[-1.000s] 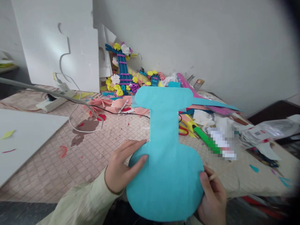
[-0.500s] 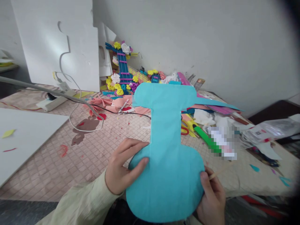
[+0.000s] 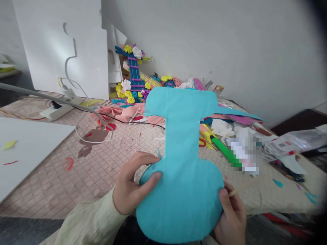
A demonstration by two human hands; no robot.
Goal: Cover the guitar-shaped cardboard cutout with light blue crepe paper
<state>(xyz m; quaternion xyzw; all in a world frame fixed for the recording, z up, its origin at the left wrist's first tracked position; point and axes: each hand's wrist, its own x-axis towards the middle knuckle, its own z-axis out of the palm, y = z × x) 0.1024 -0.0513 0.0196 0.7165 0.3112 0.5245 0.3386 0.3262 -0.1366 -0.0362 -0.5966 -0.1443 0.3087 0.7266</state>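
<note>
A turquoise guitar-shaped cutout (image 3: 182,177), covered in smooth paper or cloth, stands upright facing me, its wide round end low and its crossbar-like head at the top. My left hand (image 3: 136,183) grips its left shoulder, thumb on the front face and fingers at the edge beside the neck. A small turquoise flap (image 3: 159,153) sticks out by those fingertips. On the lower right edge my right hand (image 3: 232,212) is closed, thumb in front, fingers behind and partly hidden. A thin pale wooden stick (image 3: 241,189) also pokes out of the right hand.
Behind stands a decorated blue paper guitar (image 3: 134,73) with crepe flowers. White foam boards (image 3: 84,61) lean at the wall. A power strip (image 3: 60,107) and cable lie left. Scissors (image 3: 202,142), a green cutter (image 3: 226,152), tissue and a plastic bag (image 3: 293,143) clutter the right.
The turquoise cutout has tipped slightly, its head shifting a little up and right. A small turquoise flap now shows by my left fingertips. Both hands keep their hold.
</note>
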